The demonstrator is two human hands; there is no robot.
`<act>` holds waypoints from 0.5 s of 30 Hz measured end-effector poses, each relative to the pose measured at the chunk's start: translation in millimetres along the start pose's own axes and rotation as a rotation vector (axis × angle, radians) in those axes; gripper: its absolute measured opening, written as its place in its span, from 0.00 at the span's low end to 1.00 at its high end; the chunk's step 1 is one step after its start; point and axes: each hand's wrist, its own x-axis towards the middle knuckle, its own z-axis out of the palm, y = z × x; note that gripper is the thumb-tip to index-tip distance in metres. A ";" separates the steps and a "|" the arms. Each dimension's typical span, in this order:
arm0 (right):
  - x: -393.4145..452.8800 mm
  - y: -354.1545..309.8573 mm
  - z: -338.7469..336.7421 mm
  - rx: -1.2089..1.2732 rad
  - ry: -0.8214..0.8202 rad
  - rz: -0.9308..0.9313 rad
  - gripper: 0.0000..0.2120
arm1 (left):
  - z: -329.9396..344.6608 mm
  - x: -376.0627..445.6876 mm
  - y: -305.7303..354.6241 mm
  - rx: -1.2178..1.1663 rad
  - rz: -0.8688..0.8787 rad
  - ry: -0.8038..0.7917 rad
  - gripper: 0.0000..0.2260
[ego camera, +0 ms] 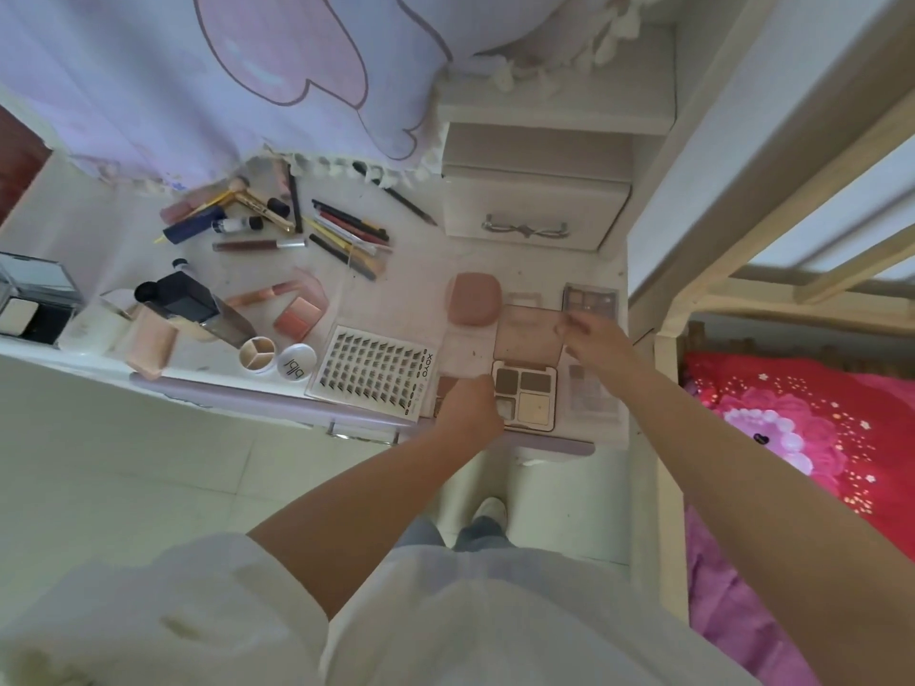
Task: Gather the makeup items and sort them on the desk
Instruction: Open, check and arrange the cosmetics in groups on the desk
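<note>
Head view shows my left hand (468, 406) curled at the near left corner of the open 4-pan palette (525, 396) on the desk (421, 284), while my right hand (591, 336), fingers bent, pinches the far right corner of its clear lid (530, 329). I judge the palette light, stiff and brittle, its powders crumbly, so I'd grip its edges, never the pans.

Open brown-shade palette (526, 393) lies flat at desk (421, 289) edge, lid perhaps raised.
</note>
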 end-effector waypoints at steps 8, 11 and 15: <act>-26.5 41.1 -32.6 -0.545 0.035 -0.297 0.19 | -10.7 -6.8 -11.0 0.062 0.095 0.003 0.12; -31.4 69.2 -35.8 -0.922 -0.076 -0.337 0.28 | -15.4 -7.3 -12.2 0.079 0.103 0.030 0.12; -29.3 81.2 -30.0 -0.914 -0.110 -0.295 0.29 | -15.6 -7.4 -12.0 0.094 0.140 0.017 0.12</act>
